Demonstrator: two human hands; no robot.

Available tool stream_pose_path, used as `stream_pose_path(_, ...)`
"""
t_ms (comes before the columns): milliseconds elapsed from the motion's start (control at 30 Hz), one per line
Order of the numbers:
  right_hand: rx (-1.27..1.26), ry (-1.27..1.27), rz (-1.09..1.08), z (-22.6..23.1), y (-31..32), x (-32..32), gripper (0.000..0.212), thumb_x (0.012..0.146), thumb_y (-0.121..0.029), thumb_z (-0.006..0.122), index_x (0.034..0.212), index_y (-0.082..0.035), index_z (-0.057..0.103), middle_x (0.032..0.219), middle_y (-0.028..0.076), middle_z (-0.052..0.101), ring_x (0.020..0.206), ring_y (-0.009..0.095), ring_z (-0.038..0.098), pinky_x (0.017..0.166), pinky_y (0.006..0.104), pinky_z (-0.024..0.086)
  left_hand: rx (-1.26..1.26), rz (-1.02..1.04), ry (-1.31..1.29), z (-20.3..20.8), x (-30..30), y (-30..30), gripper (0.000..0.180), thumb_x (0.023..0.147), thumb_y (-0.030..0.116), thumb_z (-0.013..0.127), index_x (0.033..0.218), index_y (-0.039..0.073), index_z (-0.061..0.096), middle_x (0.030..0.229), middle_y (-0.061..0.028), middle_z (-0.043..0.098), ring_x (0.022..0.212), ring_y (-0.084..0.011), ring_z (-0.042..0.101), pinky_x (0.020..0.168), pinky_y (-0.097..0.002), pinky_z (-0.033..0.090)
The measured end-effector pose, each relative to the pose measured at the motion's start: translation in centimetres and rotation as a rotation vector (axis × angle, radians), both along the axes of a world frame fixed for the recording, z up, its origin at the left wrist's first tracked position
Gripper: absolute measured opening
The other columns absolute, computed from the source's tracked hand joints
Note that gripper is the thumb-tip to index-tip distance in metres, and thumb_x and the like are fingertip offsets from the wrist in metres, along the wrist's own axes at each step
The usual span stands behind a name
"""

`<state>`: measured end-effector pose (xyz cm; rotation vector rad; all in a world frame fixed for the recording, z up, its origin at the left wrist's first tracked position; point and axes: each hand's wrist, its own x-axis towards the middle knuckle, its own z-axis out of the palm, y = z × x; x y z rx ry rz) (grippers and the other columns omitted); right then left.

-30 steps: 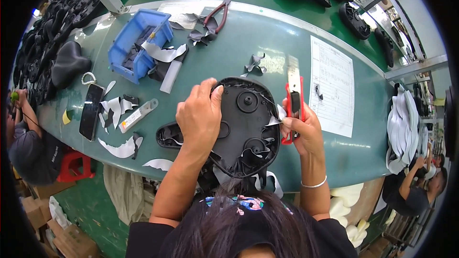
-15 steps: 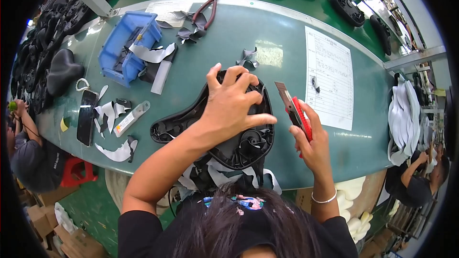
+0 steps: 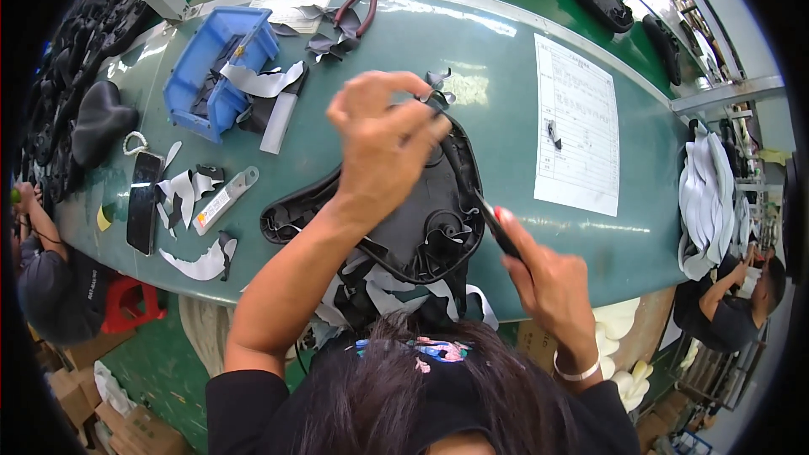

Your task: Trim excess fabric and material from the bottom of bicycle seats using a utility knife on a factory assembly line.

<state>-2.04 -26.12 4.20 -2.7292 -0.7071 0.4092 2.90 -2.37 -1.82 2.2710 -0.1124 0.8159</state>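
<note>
Your right hand [image 3: 549, 291] grips the knife [image 3: 504, 238] by a seemingly light, stiff saddle shell [image 3: 417, 217], best held at its rim [image 3: 474, 170], though blur hides whether your left hand's [image 3: 377, 147] fingers pinch anything.

Blue bin [image 3: 192, 120]: open-topped, dark pieces [image 3: 209, 88] inside
Pliers [image 3: 372, 13]: 1 pair, red-handled, lying open, right of the bin
Phone [image 3: 145, 202]: flat, screen dark
Bead loop [image 3: 126, 145]: pale, at the phone's upper end
Printed sheet [image 3: 581, 143]: white, 1 small dark scrap [image 3: 553, 136] on it
White stack [image 3: 706, 202]: layered pieces, far right
Stool [image 3: 135, 305]: red, beside a person [image 3: 57, 295] in dark clothing
Cardboard boxes [image 3: 145, 436]: on the floor, lower left
</note>
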Motion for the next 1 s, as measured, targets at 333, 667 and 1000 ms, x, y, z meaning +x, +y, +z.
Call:
stream_pose_path(333, -0.103, -0.165, 0.326, 1.1, 0.2, 11.7, 0.050, 0.081, -0.019, 0.065, 0.130, -0.028, 0.055, 0.075, 0.011, 0.064, 0.058, 0.029, 0.058, 0.053, 0.0363, 0.044, -1.235, 0.016, 0.395, 1.6, -5.4, 1.4, 0.019, 0.097, 0.020, 0.054, 0.102, 0.002, 0.059, 0.091, 0.0005, 0.059, 0.088, -0.0058, 0.051, 0.084, -0.0231, 0.040)
stream_pose_path(667, -0.244, -0.202, 0.353, 2.1, 0.5, 3.5, 0.058, 0.081, -0.019, 0.066, 0.136, -0.030, 0.048, 0.053, 0.006, 0.048, 0.043, 0.024, 0.048, 0.045, 0.0367, 0.036, -1.244, -0.189, -0.039, 6.6, -5.2, 10.6, 0.034, 0.098, 0.031, 0.049, 0.072, 0.012, 0.038, 0.063, 0.0030, 0.036, 0.055, -0.0081, 0.031, 0.049, -0.0236, 0.028)
stream_pose_path(1000, -0.060, -0.104, 0.306, 1.4, 0.9, 4.6, 0.056, 0.078, -0.012, 0.065, 0.132, -0.019, 0.053, 0.057, 0.008, 0.053, 0.049, 0.027, 0.053, 0.049, 0.0373, 0.037, -0.716, -0.874, 0.663, 2.2, 1.5, 3.1, 0.027, 0.089, 0.027, 0.058, 0.080, 0.002, 0.061, 0.069, -0.0045, 0.053, 0.069, -0.0160, 0.049, 0.068, -0.0288, 0.041)
